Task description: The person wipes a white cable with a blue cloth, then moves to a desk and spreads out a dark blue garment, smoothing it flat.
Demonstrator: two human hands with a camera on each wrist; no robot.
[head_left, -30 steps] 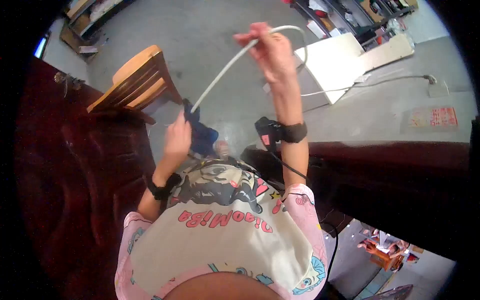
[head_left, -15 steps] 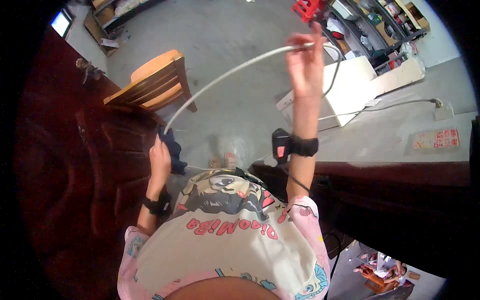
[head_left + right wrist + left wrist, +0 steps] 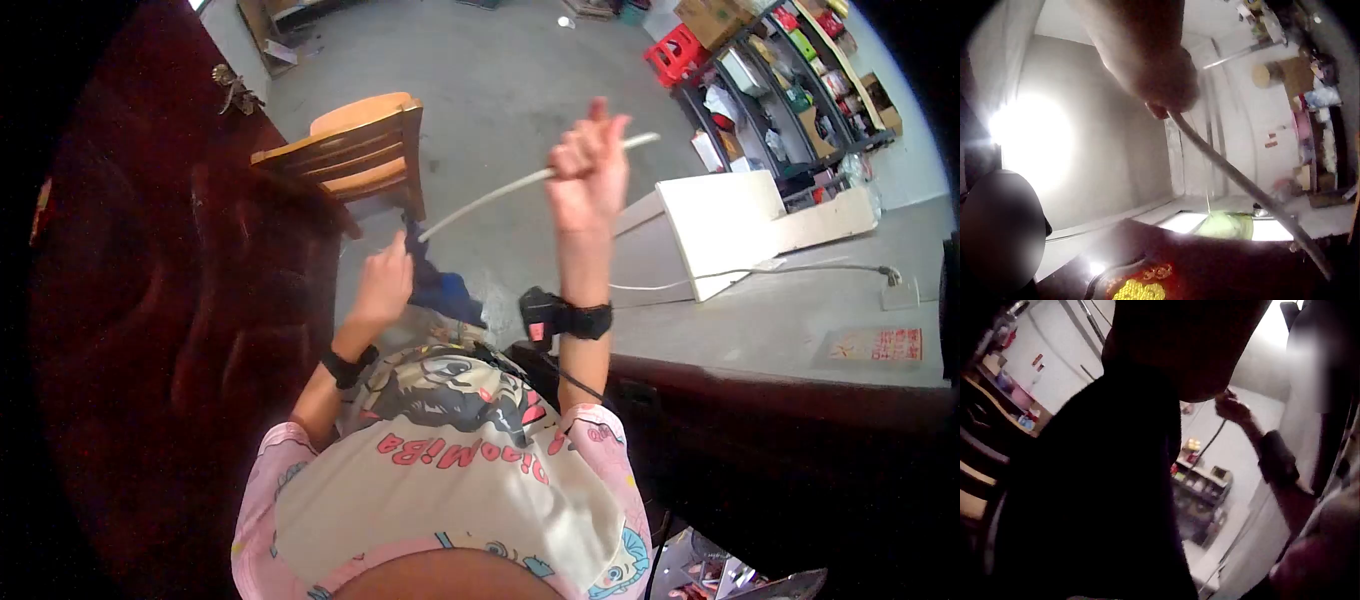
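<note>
A long thin pale rod-like tube (image 3: 490, 200), slightly bowed, runs between my two hands in the head view. My right hand (image 3: 588, 175) is raised and curls its fingers round the tube close to one end, which sticks out a little beyond it. At the other end my left hand (image 3: 385, 285) grips it together with a dark blue cloth (image 3: 445, 290) that hangs below. Up close in the left wrist view, the cloth (image 3: 1104, 487) is a black shape hiding the left fingers. From under my right hand (image 3: 1166, 81) the tube (image 3: 1241, 178) slants down in the right wrist view.
A dark red door (image 3: 190, 250) stands on the left, with a wooden chair (image 3: 370, 150) beyond it. To the right are a white cabinet-like box (image 3: 720, 230), a plugged-in cord (image 3: 840, 268) and loaded shelves (image 3: 790, 100). A red stool (image 3: 676, 55) stands farther off.
The tube was arched in a wide curve with its far part bending down past my right hand; now it is straighter. My hands have come closer together, and the head view has shifted.
</note>
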